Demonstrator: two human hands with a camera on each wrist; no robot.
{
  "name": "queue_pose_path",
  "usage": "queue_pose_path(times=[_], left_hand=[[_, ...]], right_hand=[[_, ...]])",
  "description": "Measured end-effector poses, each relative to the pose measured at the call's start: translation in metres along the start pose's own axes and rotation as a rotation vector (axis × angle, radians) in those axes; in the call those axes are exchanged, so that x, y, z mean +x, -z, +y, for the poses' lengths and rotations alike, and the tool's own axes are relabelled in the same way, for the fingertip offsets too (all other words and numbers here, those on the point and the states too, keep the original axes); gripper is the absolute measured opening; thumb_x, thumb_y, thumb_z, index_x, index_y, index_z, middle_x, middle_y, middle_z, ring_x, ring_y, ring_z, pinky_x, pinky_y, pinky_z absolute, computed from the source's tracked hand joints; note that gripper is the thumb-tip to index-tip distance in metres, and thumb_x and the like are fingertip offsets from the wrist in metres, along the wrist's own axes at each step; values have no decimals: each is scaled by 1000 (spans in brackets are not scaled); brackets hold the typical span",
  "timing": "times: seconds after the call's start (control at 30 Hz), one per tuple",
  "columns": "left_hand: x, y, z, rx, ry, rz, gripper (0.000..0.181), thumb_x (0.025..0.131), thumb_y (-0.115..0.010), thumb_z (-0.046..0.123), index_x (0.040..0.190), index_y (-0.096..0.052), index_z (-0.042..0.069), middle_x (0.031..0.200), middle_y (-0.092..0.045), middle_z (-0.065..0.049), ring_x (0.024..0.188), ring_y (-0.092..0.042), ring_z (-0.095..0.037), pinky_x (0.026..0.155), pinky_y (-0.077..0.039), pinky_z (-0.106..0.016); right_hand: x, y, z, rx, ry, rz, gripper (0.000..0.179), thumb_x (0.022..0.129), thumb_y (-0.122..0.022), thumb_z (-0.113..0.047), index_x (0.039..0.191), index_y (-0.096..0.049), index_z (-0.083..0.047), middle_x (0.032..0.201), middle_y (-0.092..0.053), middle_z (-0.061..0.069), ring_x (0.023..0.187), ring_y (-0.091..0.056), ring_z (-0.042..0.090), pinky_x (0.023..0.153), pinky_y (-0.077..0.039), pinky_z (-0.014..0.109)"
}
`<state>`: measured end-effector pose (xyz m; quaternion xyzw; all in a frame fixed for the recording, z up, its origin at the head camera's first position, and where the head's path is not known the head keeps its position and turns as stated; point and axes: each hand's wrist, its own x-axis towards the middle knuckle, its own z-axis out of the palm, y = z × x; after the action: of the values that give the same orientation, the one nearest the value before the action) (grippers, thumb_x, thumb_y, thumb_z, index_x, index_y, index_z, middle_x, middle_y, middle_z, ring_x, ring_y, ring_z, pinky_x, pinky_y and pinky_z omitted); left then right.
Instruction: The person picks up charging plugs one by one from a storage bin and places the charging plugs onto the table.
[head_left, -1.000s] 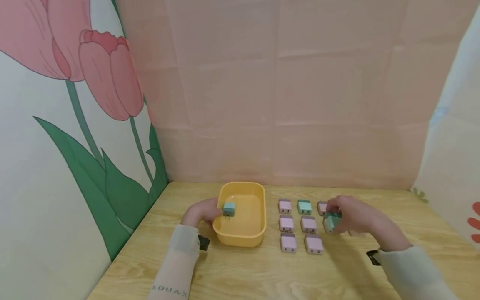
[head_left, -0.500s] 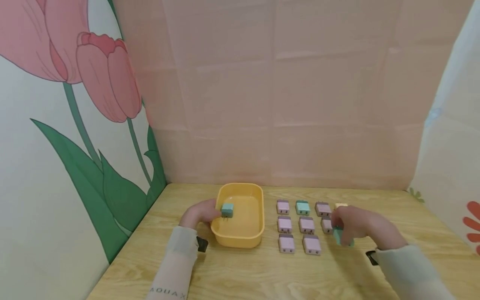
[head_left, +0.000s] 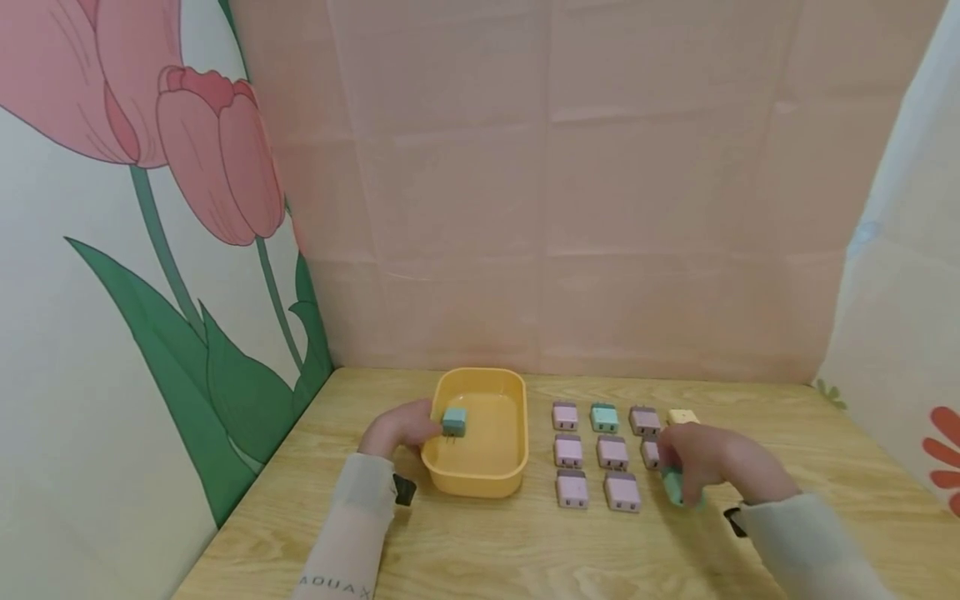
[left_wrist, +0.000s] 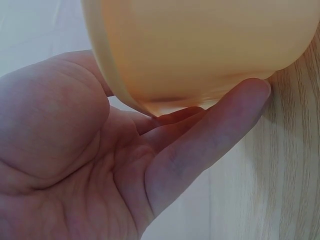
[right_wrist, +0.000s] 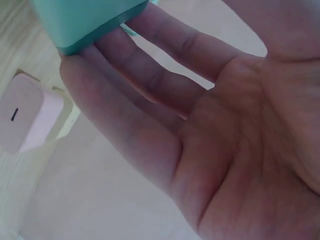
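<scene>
A yellow plastic bin [head_left: 474, 487] stands on the table with my left hand [head_left: 401, 423] gripping its left side. In the left wrist view, the fingers [left_wrist: 215, 130] lie along the outside of the bin's wall. One green charger plug [head_left: 454, 419] lies inside, prongs toward me. My right hand [head_left: 708, 457] holds another green charger plug [head_left: 672, 485] low over the table, at the near end of the third column. In the right wrist view this plug sits at the fingertips [right_wrist: 75, 67], and a pinkish charger plug [right_wrist: 32, 115] lies beyond.
Several lilac charger plugs [head_left: 612, 452] stand in rows right of the bin, with one green plug [head_left: 604, 417] in the back row. At that row's right end is a yellow plug [head_left: 682, 416], partly behind my right hand. A pink backdrop [head_left: 585, 208] rises behind the wooden table [head_left: 525, 550].
My right hand has brought the green charger plug nearer to me, uncovering the lilac and yellow plugs behind it. The left hand and bin stay in place.
</scene>
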<state>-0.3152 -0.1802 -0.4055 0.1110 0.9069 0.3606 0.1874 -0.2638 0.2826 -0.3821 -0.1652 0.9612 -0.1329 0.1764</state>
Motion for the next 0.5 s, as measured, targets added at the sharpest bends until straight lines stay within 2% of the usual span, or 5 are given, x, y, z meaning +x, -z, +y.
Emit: queue_pose_path(times=[0.17,0.4,0.5], left_hand=[[-1,0,0,3,3,3,37,99,-56,6,135,-59,-3,106,-77,-23,78,-76,-23,72,-64,-36],[0,-1,0,-38,-8,-1,38,99,-55,3,136,-58,-5,107,-77,-23,81,-79,-27,72,-66,-40],[-1,0,0,-36,-5,-1,39,99,-55,4,137,-58,-4,107,-77,-23,82,-79,-28,71,-66,-39]], right_hand=[[2,-5,-2,-26,3,-1,47,62,-91,8,96,-64,-9,91,-62,3,82,-54,20,69,-48,33],[5,-6,-5,-6,-47,-24,50,64,-96,7,98,-62,-8,94,-62,5,84,-53,22,70,-48,35],[5,-7,-8,-40,-43,-12,50,64,-97,6,96,-62,-9,93,-62,4,83,-53,22,70,-49,35]])
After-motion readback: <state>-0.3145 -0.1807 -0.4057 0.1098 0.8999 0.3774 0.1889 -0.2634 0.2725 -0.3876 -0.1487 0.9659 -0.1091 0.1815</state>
